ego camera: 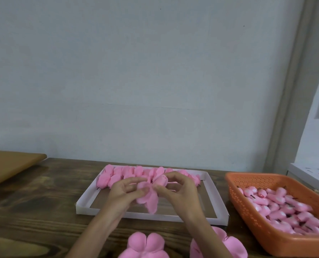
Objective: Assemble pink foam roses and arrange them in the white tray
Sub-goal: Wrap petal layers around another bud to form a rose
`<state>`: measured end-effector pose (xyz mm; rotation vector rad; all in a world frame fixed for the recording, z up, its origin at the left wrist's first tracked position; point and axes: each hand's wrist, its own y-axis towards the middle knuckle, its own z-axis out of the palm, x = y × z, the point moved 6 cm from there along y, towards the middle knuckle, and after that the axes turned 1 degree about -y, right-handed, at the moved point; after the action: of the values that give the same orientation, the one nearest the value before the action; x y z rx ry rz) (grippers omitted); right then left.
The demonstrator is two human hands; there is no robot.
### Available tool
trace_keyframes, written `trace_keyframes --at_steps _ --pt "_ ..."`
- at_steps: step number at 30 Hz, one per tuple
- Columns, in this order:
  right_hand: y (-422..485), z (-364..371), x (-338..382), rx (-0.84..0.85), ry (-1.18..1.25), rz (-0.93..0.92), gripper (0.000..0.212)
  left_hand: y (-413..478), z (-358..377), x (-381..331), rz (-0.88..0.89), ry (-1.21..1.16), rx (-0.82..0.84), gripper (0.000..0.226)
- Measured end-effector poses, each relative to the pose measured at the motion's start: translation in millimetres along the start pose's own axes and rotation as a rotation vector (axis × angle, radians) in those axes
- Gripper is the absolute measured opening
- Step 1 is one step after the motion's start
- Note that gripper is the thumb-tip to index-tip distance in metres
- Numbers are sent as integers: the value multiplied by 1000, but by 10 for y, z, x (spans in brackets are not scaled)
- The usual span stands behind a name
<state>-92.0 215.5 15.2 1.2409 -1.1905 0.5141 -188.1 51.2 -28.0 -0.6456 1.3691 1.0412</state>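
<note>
Both hands meet over the white tray (88,201), working one pink foam rose (151,194). My left hand (125,192) pinches its outer petals from the left. My right hand (179,190) grips the rose's bud end (162,180) with curled fingers and thumb. Loose petals hang down below the hands. Finished pink roses (116,176) lie in a row along the tray's far side, partly hidden behind my hands.
An orange perforated basket (248,180) at the right holds several pink foam buds (278,203). Flat pink petal pieces (145,243) lie on the wooden table at the near edge. A brown board (8,164) sits at the far left.
</note>
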Motion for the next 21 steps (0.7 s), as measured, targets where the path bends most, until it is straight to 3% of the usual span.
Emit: trace_keyframes --at_steps 7,11,15,18,21 --pt "-18 7 -11 41 -67 0 17 -23 0 -16 14 -56 -65 55" --pt "-16 17 -27 67 -136 -16 17 -43 45 -26 22 -74 -112 28" --pt "-40 67 -8 98 -203 -78 18 -55 67 -47 88 117 -206 8" --pt "-50 77 -14 82 -199 -82 22 -79 120 -90 139 129 -170 9" --pt "-46 35 -20 24 -152 -49 39 -103 172 -152 207 141 -95 8"
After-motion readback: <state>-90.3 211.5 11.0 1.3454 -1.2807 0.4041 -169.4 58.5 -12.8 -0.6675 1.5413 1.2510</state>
